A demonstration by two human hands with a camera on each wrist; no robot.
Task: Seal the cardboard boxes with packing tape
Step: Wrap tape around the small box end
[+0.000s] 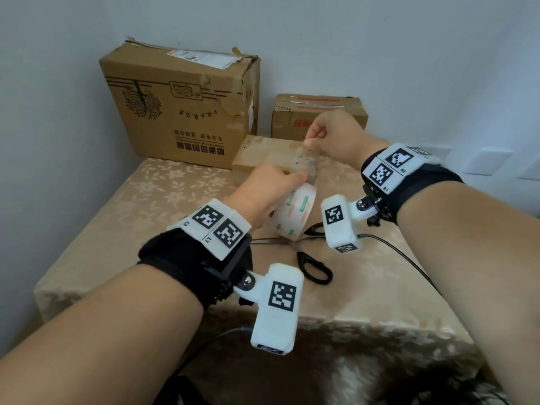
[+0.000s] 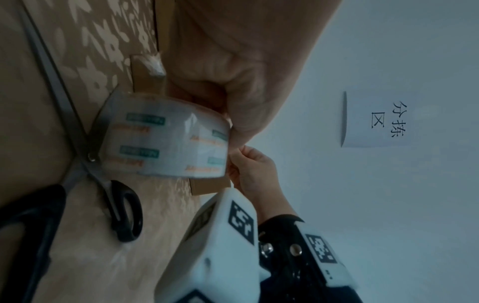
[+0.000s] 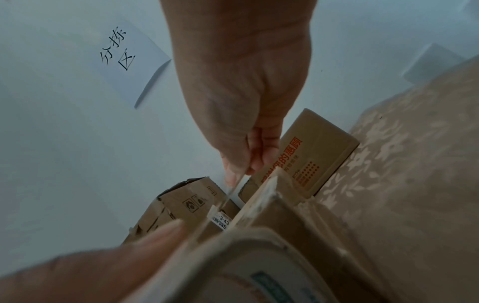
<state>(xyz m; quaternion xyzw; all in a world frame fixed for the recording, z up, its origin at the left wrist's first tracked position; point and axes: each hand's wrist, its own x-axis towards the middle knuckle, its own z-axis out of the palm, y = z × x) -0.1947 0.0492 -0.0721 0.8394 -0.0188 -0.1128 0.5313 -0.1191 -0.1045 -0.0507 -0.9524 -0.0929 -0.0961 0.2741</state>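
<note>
My left hand (image 1: 263, 191) grips a white roll of packing tape (image 1: 295, 213) printed with green and orange marks, held above the table. My right hand (image 1: 330, 135) pinches the free end of the clear tape strip (image 1: 306, 163), which stretches up from the roll. In the left wrist view the tape roll (image 2: 166, 135) fills the middle, and in the right wrist view the right hand's fingertips (image 3: 243, 164) pinch the strip edge-on. A flat cardboard box (image 1: 263, 154) lies just behind the hands. A large box (image 1: 178, 106) and a small box (image 1: 318, 115) stand against the wall.
Black-handled scissors (image 1: 312, 264) lie open on the beige patterned tablecloth (image 1: 131, 217) under the hands. A dark cable (image 1: 403, 255) runs off the table's right side. A paper sign (image 2: 383, 119) hangs on the wall. The table's near edge (image 1: 365, 320) drops off in front of me.
</note>
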